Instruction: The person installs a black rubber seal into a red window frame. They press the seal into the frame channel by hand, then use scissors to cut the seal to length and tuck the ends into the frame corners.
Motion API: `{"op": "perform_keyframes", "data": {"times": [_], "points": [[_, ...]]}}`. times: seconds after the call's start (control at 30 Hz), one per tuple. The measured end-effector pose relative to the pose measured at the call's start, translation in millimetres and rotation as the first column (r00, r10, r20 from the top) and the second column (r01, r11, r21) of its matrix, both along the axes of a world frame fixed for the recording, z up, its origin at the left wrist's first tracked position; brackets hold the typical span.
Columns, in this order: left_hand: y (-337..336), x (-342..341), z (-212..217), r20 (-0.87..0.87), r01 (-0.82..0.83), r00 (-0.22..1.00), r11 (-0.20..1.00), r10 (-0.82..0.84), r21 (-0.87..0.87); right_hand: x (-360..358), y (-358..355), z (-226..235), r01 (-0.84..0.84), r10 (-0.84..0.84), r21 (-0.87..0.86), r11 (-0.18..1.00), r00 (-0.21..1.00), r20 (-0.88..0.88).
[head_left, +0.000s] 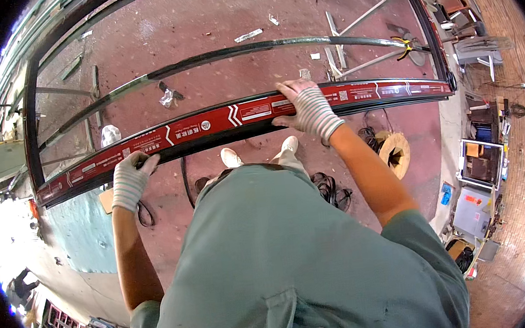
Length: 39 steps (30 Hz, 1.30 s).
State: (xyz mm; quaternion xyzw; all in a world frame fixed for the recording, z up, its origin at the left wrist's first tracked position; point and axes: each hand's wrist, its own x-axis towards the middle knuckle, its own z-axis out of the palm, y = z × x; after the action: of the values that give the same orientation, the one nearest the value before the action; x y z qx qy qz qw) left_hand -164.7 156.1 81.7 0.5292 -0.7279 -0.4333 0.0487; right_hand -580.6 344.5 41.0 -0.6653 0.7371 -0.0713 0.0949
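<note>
A large dark metal frame lies in front of me, and red printed protective film covers its near rail. My left hand, in a grey-and-white striped glove with bare fingertips, grips the near edge of that rail left of my body. The fingers are bent, with the thumb close to them. My right hand, gloved the same way, clasps the rail right of centre. Its fingers reach over the far edge and its thumb is at the near edge. The undersides of both grips are hidden.
Inside the frame runs a dark crossbar, with yellow-handled pliers near its right end. Scraps lie on the reddish floor. A round wooden-coloured spool and black cord coils sit near my feet. Tool carts stand at right.
</note>
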Motion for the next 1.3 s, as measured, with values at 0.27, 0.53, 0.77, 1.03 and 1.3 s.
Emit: {"op": "perform_keyframes", "data": {"times": [0.27,0.53,0.77,1.03,1.3], "points": [[-9.2,0.5,-18.7,0.264,0.153,0.955,0.987,-0.134,-0.052,26.3,-13.3,-1.8,-0.011,0.014,0.063,0.998,0.999,-0.046],[-7.7,5.5,-33.2,0.148,0.109,0.984,0.993,-0.101,-0.043,31.5,-19.2,8.3,-0.009,0.014,0.115,0.993,0.999,-0.043],[-8.2,6.5,-32.1,0.176,0.103,0.979,0.995,-0.099,-0.014,60.6,-36.4,3.2,-0.011,0.015,0.1,0.995,0.999,-0.042],[-7.7,6.7,-31.6,0.193,0.167,0.969,0.985,-0.156,-0.041,80.1,-52.5,13.1,-0.028,0.025,0.163,0.986,1.0,0.018],[-4.6,0.6,-20.5,0.205,0.165,0.968,0.982,-0.144,-0.088,109.3,-67.2,2.7,-0.03,0.028,0.069,0.997,0.999,0.029]]}}
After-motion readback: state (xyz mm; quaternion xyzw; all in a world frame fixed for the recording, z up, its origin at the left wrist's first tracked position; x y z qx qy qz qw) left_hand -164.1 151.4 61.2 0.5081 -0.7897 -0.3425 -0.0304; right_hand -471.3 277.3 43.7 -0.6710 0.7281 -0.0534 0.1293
